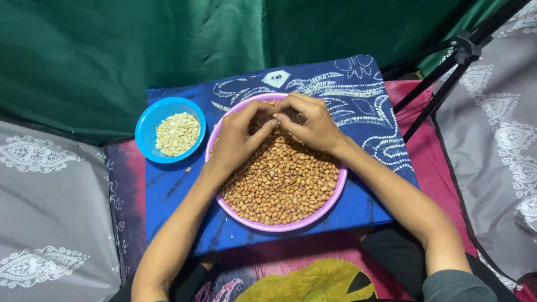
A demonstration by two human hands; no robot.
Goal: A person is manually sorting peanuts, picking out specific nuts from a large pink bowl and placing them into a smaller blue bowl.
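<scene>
A pink plate (pixel 279 226) heaped with brown, skin-on peanuts (pixel 282 182) rests on a blue patterned cloth (pixel 358 95). Over the plate's far part, my left hand (pixel 238 137) and my right hand (pixel 313 123) meet, fingertips pinched together on a peanut between them. To the left stands a small blue bowl (pixel 146 120) holding pale, skinned peanuts (pixel 177 133).
A black tripod (pixel 447 72) leans in at the upper right. Grey patterned cushions (pixel 50 212) flank both sides, and a green fabric wall (pixel 140 45) hangs behind. One loose pale peanut (pixel 187 169) lies on the cloth beside the bowl.
</scene>
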